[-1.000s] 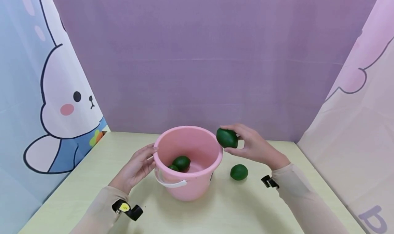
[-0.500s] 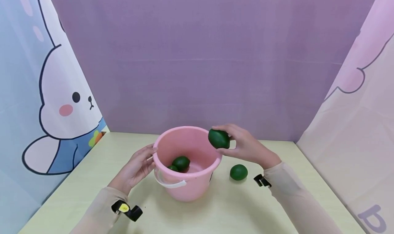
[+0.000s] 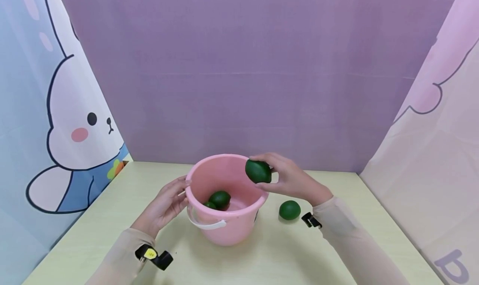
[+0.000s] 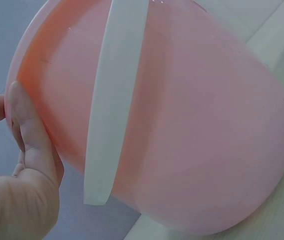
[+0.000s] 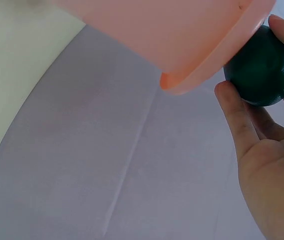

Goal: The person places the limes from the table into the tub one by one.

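Note:
A pink bucket (image 3: 230,231) stands upright on the table, its white handle (image 3: 209,225) hanging down at the front left. My left hand (image 3: 166,204) holds the bucket's rim at the left; in the left wrist view its thumb (image 4: 29,120) lies on the outer wall just under the rim. Between the thumb and fingers of my right hand (image 3: 292,179) is a dark green lime (image 3: 258,171), over the bucket's right rim. Two more limes lie inside the bucket, one lime (image 3: 220,199) partly covering the other lime (image 3: 209,204). Another lime (image 3: 290,210) rests on the table to the right.
The pale yellow tabletop (image 3: 247,268) ends at a purple cloth backdrop (image 3: 243,77). A blue curtain with a rabbit print (image 3: 75,110) hangs at the left, a pale printed curtain (image 3: 430,172) at the right. Black straps sit on both sleeves.
My right hand has carried its lime leftward from beside the bucket to over its right rim. The left hand keeps its hold on the bucket, and the other limes stay where they were.

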Demonstrator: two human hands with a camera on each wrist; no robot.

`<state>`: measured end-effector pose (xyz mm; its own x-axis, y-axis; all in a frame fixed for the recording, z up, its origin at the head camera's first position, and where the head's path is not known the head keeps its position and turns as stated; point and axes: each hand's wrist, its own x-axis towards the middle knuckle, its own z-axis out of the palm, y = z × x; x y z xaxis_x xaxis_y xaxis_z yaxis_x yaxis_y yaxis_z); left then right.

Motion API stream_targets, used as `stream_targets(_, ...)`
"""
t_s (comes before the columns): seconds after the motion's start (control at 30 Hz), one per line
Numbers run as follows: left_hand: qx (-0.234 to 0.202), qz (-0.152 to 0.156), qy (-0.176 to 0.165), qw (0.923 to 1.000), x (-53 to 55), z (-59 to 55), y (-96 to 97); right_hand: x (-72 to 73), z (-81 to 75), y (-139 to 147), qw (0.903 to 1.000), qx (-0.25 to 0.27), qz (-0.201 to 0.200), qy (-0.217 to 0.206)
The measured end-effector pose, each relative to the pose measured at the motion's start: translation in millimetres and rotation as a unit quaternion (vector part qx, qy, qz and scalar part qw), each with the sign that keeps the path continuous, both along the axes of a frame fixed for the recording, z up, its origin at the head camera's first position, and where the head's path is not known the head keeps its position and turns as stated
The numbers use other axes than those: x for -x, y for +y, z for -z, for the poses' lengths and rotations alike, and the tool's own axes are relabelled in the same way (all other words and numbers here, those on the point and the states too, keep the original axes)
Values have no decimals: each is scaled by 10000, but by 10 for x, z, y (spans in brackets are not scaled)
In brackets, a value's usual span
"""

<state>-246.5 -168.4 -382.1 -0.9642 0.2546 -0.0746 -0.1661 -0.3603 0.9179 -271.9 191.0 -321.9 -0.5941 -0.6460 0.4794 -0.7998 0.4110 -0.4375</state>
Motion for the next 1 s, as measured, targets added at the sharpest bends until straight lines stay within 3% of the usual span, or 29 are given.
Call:
stream_targets(0.77,-15,-23,-18,10000,2,6,1,35,30,-138,9996,-198,-150,-120)
stream_targets(1.0,-35,-42,-24,10000,3,6,6,31,19,-160,9980,-292,-104,-553)
